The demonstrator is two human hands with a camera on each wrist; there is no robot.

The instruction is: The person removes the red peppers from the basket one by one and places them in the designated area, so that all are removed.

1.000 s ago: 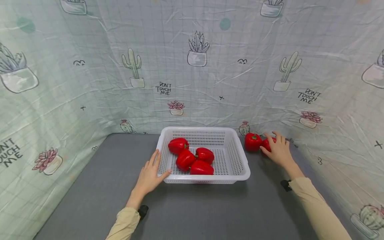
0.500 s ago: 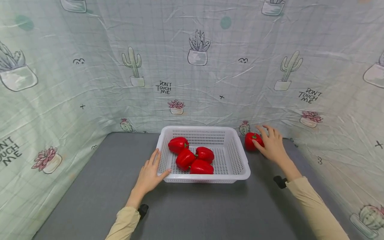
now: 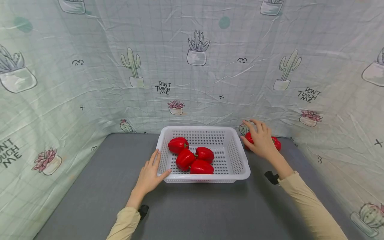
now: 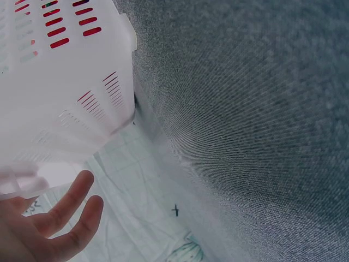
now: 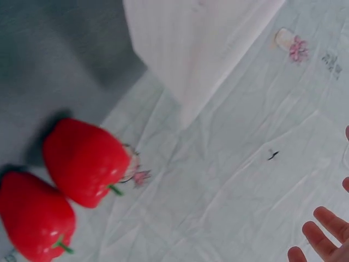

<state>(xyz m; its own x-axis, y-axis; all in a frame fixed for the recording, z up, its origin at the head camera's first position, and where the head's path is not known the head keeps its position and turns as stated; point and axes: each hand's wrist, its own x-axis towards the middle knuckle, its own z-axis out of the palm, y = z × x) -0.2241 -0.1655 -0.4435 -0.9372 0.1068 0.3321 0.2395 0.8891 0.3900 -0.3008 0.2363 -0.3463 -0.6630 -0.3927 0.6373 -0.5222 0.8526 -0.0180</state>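
Right hand (image 3: 261, 140) spread open over two peppers (image 5: 82, 164).

Looks like a makeshift recording booth, probably not a real kitchen. A wrinkled cactus-print cloth (image 3: 192, 66) walls in a grey felt tabletop (image 3: 192, 210) on three sides.

A cloth-walled corner around our grey table

We see a wrinkled pale green cloth (image 3: 192, 83) printed with cacti, potted plants and "DON'T TOUCH ME" hanging on three sides, and a grey tabletop (image 3: 90, 186) under even, soft light
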